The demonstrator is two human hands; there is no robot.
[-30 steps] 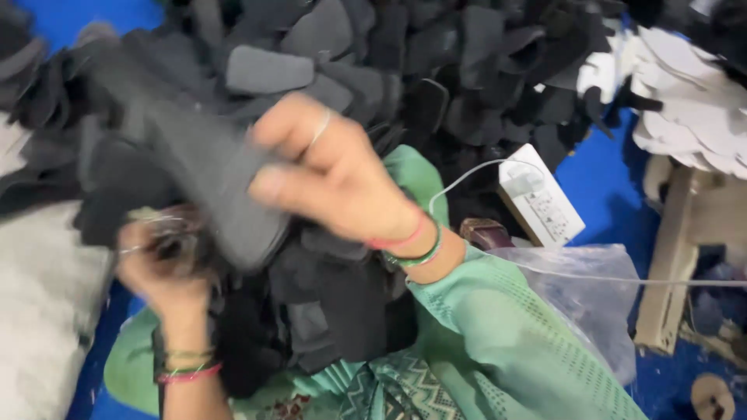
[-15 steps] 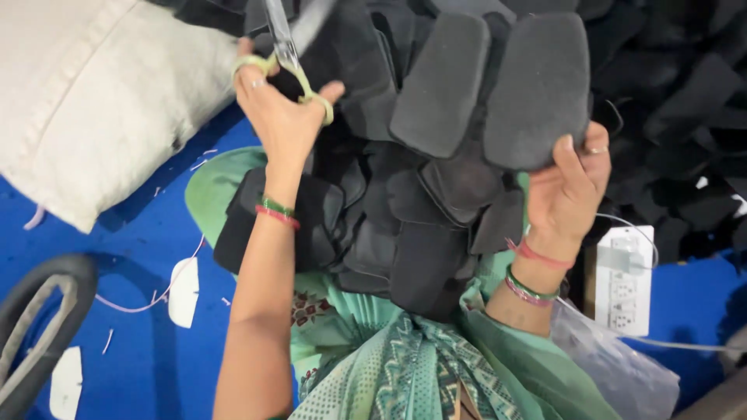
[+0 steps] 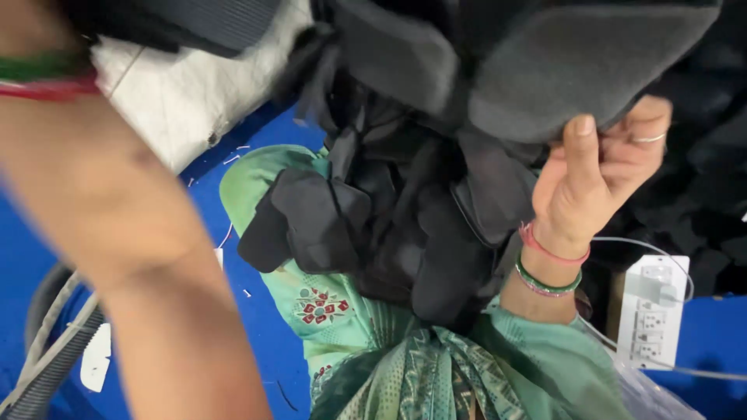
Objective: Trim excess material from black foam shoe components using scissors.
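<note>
**Head view: right hand grips dark grey foam pieces above a lap full of black cut-outs**

Head view, looking down: the blue floor [image 3: 264, 327] fills the background. Across the lap, on the green patterned garment [image 3: 350, 327], lies a heap of black cut pieces [image 3: 389, 225], flat and matte, with rounded, sole-like outlines, overlapping at all angles; one folded piece droops toward the left edge of the heap. More black pieces pile up on the far right, too dark to tell apart.

At the upper left a white sack [image 3: 187, 101] rests on the floor, its surface woven and creased. The left forearm [image 3: 148, 257] crosses the left side of the picture, close to the lens and blurred, with green and red bangles at the wrist near the top edge. The left hand itself is out of the frame, so its grasp cannot be told.

Along the top, two dark grey foam pieces [image 3: 576, 70] with a fuzzy surface and rounded ends are held up above the heap. The right hand [image 3: 599, 179] is closed on their lower edge, thumb in front and fingers behind, a ring on one finger, red and green bangles at the wrist.

Right of that wrist a white power strip [image 3: 652, 311] lies with a thin white cord looping from it. At the lower left sit a grey ribbed hose [image 3: 47, 373] and a small white cut-out [image 3: 95, 358].
</note>
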